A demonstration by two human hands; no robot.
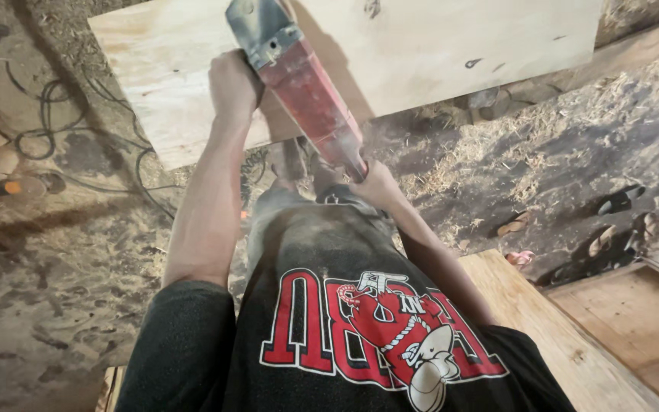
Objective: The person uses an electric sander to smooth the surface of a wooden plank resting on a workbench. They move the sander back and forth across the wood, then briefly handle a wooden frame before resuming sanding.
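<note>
A red and grey power tool (303, 84) lies slanted over a pale plywood sheet (421, 46) at the top of the head view. My left hand (232, 82) grips the tool near its grey front end, on the sheet's left part. My right hand (371, 183) holds the tool's red rear end, below the sheet's lower edge. Both arms stretch forward from my dark shirt. My feet show partly under the tool, blurred by dust.
Sawdust and shavings cover the ground (558, 152). Black cables (40, 122) loop on the left. Wooden boards (566, 343) lie at the lower right. Slippers (619, 200) rest on the ground at the right.
</note>
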